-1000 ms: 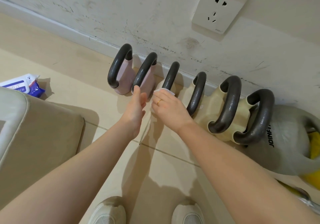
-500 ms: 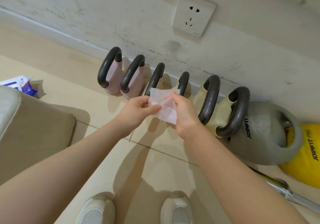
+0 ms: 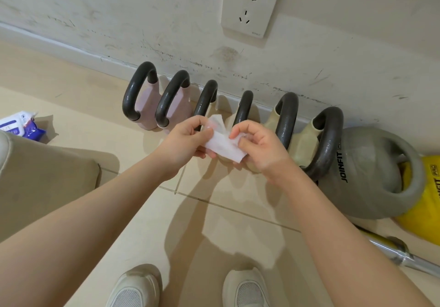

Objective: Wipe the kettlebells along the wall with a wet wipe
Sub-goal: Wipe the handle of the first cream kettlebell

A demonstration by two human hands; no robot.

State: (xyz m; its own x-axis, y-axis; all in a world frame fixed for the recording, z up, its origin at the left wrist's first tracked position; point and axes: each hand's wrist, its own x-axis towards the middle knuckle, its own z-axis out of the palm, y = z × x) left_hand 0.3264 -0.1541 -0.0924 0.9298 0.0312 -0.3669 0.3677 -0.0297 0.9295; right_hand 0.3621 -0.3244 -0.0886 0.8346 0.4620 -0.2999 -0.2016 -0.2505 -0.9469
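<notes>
Both hands hold the wipe (image 3: 222, 143) in the air just above the row of kettlebells (image 3: 288, 118) along the wall (image 3: 142, 21). The left hand (image 3: 184, 140) pinches its left edge between thumb and fingers; the right hand (image 3: 258, 143) pinches the right edge, fingers curled.

Risk, as I judge it: the thin wet sheet may tear or bunch if pulled too hard, or slip from one pinch and drop onto the floor (image 3: 226, 223), picking up dirt.

Against half a second ago, the wipe is less spread and more crumpled, its top corner folded up. The hands sit closer together. The pack (image 3: 17, 126) lies well apart at left.
</notes>
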